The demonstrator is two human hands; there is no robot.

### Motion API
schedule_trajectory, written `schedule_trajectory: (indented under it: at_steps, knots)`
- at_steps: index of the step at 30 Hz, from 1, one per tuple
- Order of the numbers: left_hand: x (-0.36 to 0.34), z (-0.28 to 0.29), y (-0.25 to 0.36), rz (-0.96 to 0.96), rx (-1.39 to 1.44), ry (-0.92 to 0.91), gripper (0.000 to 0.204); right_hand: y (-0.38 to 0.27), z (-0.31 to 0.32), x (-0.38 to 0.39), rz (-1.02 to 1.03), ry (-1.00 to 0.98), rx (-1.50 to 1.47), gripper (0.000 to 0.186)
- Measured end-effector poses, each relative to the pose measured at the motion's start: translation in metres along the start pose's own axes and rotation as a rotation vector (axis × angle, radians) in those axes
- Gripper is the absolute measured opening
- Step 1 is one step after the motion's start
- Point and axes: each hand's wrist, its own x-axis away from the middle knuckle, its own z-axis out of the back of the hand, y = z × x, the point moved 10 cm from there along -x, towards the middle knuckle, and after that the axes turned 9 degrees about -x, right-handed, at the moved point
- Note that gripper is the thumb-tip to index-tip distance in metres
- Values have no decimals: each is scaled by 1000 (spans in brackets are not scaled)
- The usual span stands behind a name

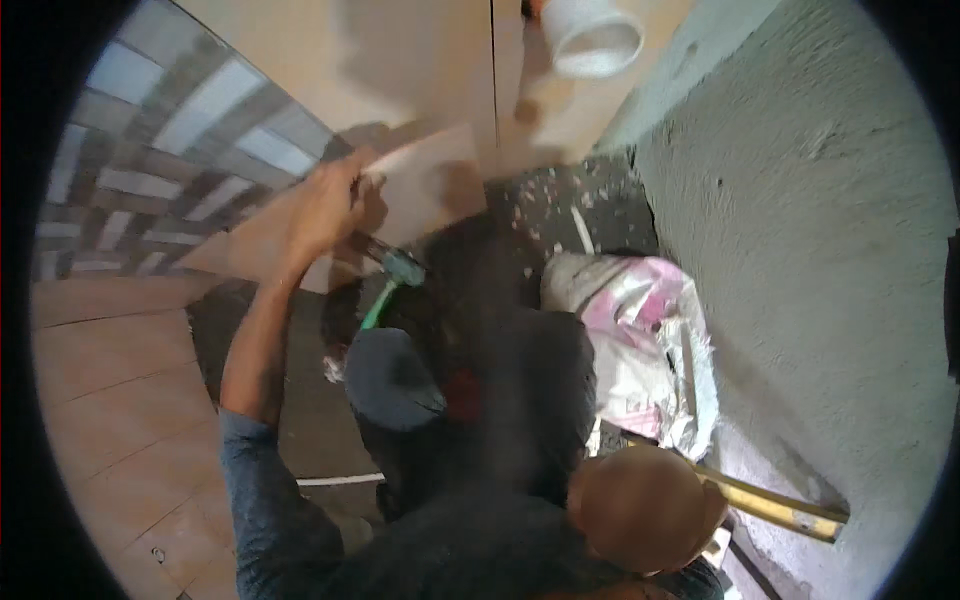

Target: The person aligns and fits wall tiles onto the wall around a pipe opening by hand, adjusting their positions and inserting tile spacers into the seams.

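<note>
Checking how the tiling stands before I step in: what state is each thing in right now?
Left hand: raised, gripping the tile's edge.
Tile: lifted, tilted, blurred.
Hammer: lying below the tile, green handle.
Bucket: upright, open.
Bag: crumpled, slumped by the wall.
Right hand: not visible.

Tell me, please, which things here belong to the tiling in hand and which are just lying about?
In use:
left hand
large beige floor tile
green-handled hammer

Lying about:
white plastic bucket
crumpled white-and-pink sack
yellow bar
rough grey plaster wall
</note>
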Motion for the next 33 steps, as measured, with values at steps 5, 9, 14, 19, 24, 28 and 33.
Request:
schedule_trajectory:
  at_steps: [5, 9, 14, 19, 24, 28, 33]
  knots:
    - [-9, -35, 6, -162, 127, 241, 25, -24, -35, 4, -83, 71, 334, 19]
    - [-17, -52, -2, -177, 118, 198, 27, -19, -63, -77, -76, -299, 250, 17]
    - [-29, -69, -18, -141, 199, 147, 26, 129, -163, -198, 153, -684, 83, 16]
    - [-34, -76, -24, -137, 171, 189, 27, 273, -256, -236, 329, -785, 523, 17]
    - [-15, -76, -24, -114, -139, 496, 33, 278, -269, -256, 467, -600, 338, 14]
    - [-8, -84, -26, -101, -210, 691, 38, 284, -281, -261, 424, -518, 393, 18]
    - [-4, -90, -31, -104, -169, 789, 51, 283, -309, -233, 457, -591, 307, 30]
